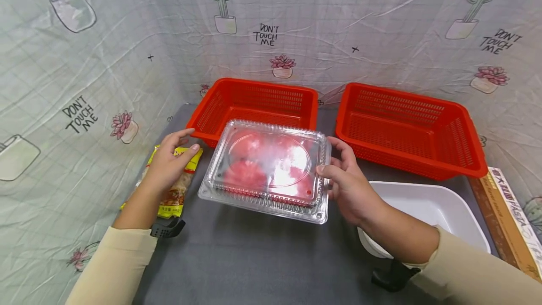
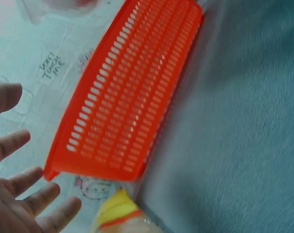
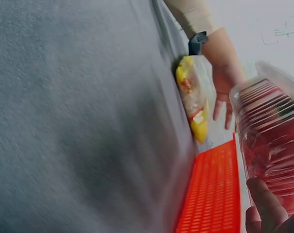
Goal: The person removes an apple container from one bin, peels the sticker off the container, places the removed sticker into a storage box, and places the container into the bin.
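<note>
My right hand [image 1: 353, 189] grips the right edge of a clear plastic food container [image 1: 250, 154], thumb on the lid and fingers at the side. Blurry red, rounded contents show through its lid. In the right wrist view the container [image 3: 270, 131] hangs above the grey table, with fingers [image 3: 266, 204] along its wall. My left hand [image 1: 167, 161] is spread in the air left of the container, apart from it, and overlaps a yellow food packet [image 1: 179, 187]. In the left wrist view that hand [image 2: 15, 199] holds nothing.
Two red slotted baskets stand at the back, one left [image 1: 211, 102] and one right [image 1: 406, 161]. A white basin [image 1: 440, 201] lies below my right forearm's side. Beside it at the right edge is a long pasta box [image 1: 504, 211]. Printed cloth [image 1: 313, 36] walls the table.
</note>
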`<state>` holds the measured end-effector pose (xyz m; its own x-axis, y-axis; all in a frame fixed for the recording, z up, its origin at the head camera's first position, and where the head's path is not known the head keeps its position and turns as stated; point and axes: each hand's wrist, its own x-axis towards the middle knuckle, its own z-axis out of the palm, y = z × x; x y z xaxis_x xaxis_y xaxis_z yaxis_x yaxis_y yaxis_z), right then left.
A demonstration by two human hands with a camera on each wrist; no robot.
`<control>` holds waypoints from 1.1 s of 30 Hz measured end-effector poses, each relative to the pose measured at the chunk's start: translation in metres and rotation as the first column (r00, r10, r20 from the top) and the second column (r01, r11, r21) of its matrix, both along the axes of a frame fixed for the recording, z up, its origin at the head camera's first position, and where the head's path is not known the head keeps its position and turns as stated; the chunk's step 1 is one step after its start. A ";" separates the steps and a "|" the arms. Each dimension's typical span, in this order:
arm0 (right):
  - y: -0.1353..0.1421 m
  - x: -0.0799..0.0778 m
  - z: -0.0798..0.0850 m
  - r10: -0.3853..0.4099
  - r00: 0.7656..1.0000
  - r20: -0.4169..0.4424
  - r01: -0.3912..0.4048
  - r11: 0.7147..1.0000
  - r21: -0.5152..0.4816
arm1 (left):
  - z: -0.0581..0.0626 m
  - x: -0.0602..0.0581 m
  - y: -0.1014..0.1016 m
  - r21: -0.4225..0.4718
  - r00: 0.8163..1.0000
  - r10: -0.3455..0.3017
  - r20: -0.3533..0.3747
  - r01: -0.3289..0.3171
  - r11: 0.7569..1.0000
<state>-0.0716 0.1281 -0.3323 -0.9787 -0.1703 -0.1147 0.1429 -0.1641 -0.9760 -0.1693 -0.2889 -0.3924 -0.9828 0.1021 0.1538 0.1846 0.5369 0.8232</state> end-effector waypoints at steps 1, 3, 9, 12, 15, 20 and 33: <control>0.001 -0.001 0.002 -0.002 1.000 -0.007 0.002 1.000 0.002 | 0.000 -0.003 -0.001 -0.017 1.000 0.006 -0.007 -0.006 1.000; 0.002 -0.004 0.007 -0.004 1.000 -0.017 0.004 1.000 0.002 | -0.002 -0.008 -0.002 -0.046 1.000 0.019 -0.020 -0.020 0.999; 0.005 -0.014 0.019 -0.012 1.000 -0.009 0.012 1.000 0.004 | -0.004 -0.019 -0.005 -0.078 0.999 0.044 -0.030 -0.046 0.996; 0.006 -0.019 0.023 -0.018 1.000 -0.012 0.018 1.000 0.010 | -0.005 -0.025 -0.005 -0.072 0.998 0.052 -0.043 -0.055 0.996; 0.006 -0.026 0.025 -0.024 1.000 -0.016 0.024 1.000 0.015 | -0.005 -0.030 -0.005 -0.066 0.996 0.064 -0.054 -0.068 0.996; 0.006 -0.041 0.028 -0.043 0.999 -0.015 0.043 0.999 0.032 | -0.004 -0.037 -0.004 -0.036 0.996 0.085 -0.040 -0.086 0.996; -0.010 -0.089 0.047 -0.056 0.998 0.027 0.056 0.998 0.024 | -0.006 -0.049 0.000 0.007 0.985 0.144 0.098 -0.146 0.989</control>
<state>-0.1606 0.1186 -0.2857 -0.9830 -0.1121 -0.1451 0.1612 -0.1502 -0.9754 -0.2182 -0.2893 -0.3985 -0.9974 -0.0440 0.0572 0.0243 0.5406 0.8409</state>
